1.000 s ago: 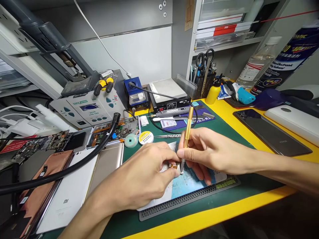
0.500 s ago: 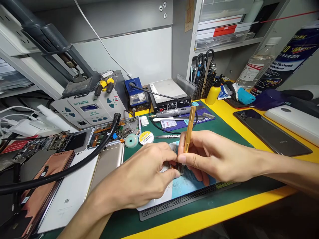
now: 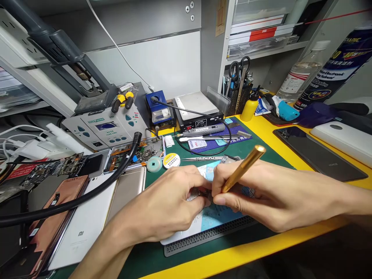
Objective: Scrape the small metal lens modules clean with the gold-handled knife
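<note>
Both hands meet over a white and blue printed sheet [image 3: 215,223] that lies on a grey perforated pad [image 3: 188,248]. In my right hand [image 3: 258,197] is a slim gold-handled tool [image 3: 244,168], gripped like a pen and leaning up to the right. Its tip is hidden behind my fingers. My left hand [image 3: 171,201] is closed in a pinch on a small dark electronic part [image 3: 202,192], mostly covered by the thumb and forefinger. Steel tweezers [image 3: 200,159] lie just beyond the hands on the green mat [image 3: 162,261].
Phone bodies, a white one [image 3: 81,228] among them, and a thick black hose [image 3: 87,201] crowd the left. Behind stand a hot air station [image 3: 107,128] and a heating plate [image 3: 197,106]. To the right are a yellow bottle [image 3: 249,108] and a dark phone [image 3: 316,155].
My right hand has shifted right and slightly toward me. The gold-handled tool has gone from nearly upright to tilting right. My left hand keeps its pinch in almost the same place.
</note>
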{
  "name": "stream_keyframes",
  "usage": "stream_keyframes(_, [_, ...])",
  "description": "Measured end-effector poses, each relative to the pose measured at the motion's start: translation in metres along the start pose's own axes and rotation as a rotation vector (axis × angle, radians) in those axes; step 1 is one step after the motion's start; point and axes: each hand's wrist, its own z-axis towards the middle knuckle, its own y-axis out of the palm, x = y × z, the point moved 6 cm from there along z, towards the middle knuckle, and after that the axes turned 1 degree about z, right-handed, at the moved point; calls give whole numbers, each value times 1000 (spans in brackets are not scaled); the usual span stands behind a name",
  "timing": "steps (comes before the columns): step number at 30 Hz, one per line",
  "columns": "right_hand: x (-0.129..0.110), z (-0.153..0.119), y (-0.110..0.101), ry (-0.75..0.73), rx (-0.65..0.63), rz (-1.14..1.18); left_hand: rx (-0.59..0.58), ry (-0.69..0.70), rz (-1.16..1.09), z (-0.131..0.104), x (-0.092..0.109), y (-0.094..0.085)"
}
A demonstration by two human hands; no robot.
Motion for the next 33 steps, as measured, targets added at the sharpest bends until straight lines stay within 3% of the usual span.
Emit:
stream_keyframes(4, [9,-1,1,85,25,140,16,-15,20,1,-1,-1])
stream_keyframes(10, [34,-1,11,411,77,592,5,-73,72,-3,-3,-1])
stream_keyframes(14, [42,-1,14,520,157,661,45,-116,64,-5,-5,-1])
stream_keyframes(33, [42,-1,17,509,236,685,104,-122,129,-4,-1,-1])
